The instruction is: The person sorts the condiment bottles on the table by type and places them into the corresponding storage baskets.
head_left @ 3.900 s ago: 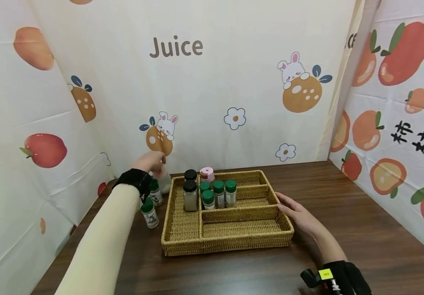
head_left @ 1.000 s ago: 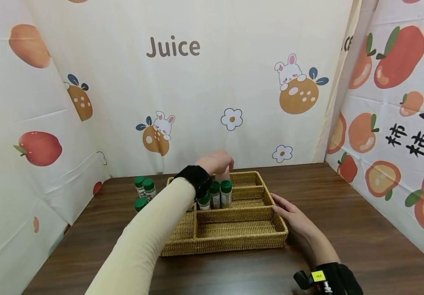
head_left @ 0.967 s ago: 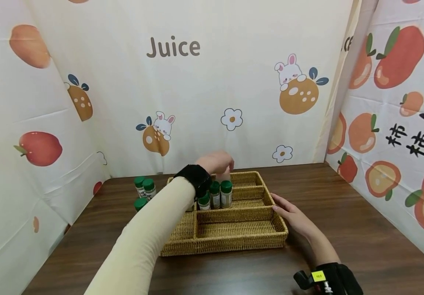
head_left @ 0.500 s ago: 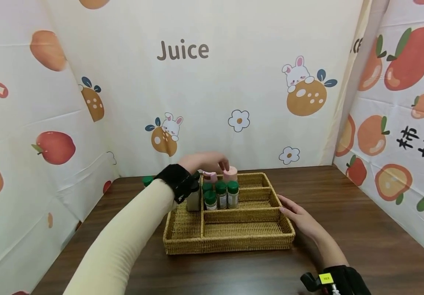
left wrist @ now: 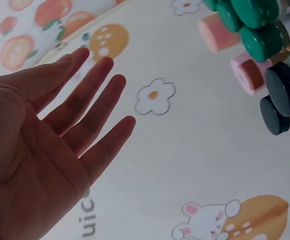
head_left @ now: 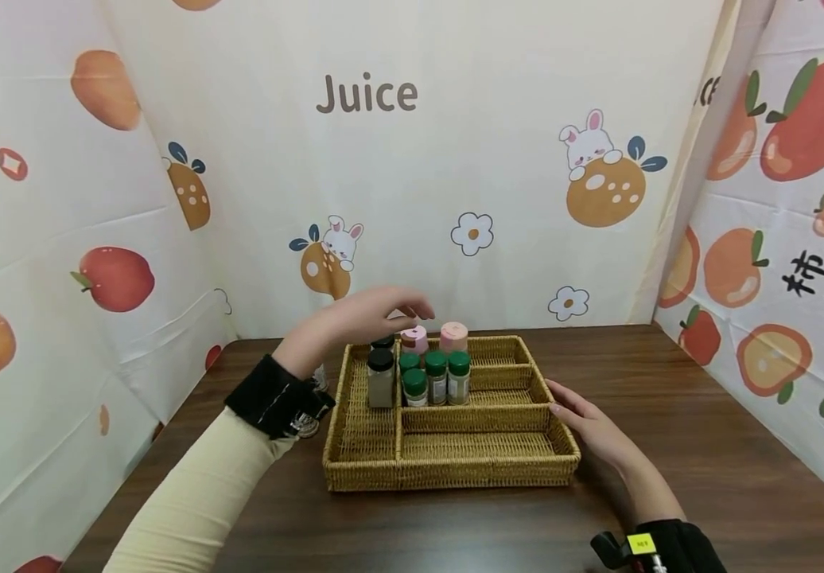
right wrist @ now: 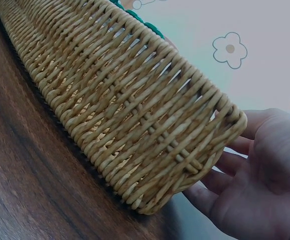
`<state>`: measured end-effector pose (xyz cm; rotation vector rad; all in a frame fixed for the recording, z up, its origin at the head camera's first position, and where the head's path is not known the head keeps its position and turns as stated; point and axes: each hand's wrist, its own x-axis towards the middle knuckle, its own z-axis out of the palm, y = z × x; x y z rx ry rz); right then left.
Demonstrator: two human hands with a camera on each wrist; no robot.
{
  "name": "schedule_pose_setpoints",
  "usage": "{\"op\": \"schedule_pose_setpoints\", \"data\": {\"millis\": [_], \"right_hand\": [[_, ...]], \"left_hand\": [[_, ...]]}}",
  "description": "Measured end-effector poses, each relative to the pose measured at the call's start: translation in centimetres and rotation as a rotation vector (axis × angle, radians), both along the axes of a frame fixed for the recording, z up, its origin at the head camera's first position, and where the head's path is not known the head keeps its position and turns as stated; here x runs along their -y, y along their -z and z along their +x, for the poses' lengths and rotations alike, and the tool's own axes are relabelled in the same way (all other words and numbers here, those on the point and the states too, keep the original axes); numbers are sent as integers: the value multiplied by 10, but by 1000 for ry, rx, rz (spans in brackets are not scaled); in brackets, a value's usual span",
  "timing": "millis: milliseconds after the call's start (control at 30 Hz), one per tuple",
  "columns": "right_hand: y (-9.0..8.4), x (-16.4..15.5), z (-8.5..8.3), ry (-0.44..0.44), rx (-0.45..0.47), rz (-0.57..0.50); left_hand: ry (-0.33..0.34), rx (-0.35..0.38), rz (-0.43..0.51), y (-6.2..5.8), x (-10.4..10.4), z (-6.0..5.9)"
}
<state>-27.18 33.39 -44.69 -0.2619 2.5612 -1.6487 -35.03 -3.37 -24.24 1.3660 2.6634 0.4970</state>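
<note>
Hovering mid-frame: my left hand [head_left: 355,318], fingers straight and spread, holding nothing, above two pink-capped bottles [head_left: 453,337] in the wicker tray [head_left: 448,469]. My right hand [head_left: 591,426], fingers relaxed and open, rests against the tray's right wall. Tray holds green-capped jars [head_left: 436,374] and black-capped jars [head_left: 380,378], centre of tabletop [head_left: 670,446].

A: Where is the left hand [head_left: 355,318]?
B: Above the back left of the wicker tray [head_left: 455,469], fingers straight, holding nothing.
A: And beneath it?
B: Two pink-capped bottles [head_left: 435,338], with green-capped jars [head_left: 437,376] and black-capped jars [head_left: 381,374] in front.
A: The right hand [head_left: 587,426]?
B: Flat against the tray's right side, on the brown table [head_left: 705,461].
</note>
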Motion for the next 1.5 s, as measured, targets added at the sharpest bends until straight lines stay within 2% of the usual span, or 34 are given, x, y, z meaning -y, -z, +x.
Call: {"op": "schedule_pose_setpoints", "data": {"millis": [167, 367, 567, 733, 833, 1067, 1233, 1333, 1500], "right_hand": [[0, 2, 0, 4, 11, -3], [-1, 3, 1, 0, 12, 1], [-2, 4, 1, -5, 17, 1], [-1, 4, 2, 10, 52, 11], [0, 5, 1, 10, 63, 27], [-2, 5, 1, 15, 53, 15], [-2, 1, 1, -15, 29, -14], [-1, -1, 1, -34, 17, -41], [1, -2, -1, -62, -15, -66]], "left_hand": [[-12, -40, 139, 1, 22, 16], [-61, -100, 273, 6, 47, 36], [-93, -148, 405, 16, 69, 48], [-173, -195, 490, 28, 85, 56], [-219, -197, 547, 35, 94, 61], [-318, -150, 679, 59, 113, 59], [-341, -148, 749, 70, 125, 52], [-370, -127, 718, 74, 130, 49], [-447, -92, 575, 82, 140, 41]]}}
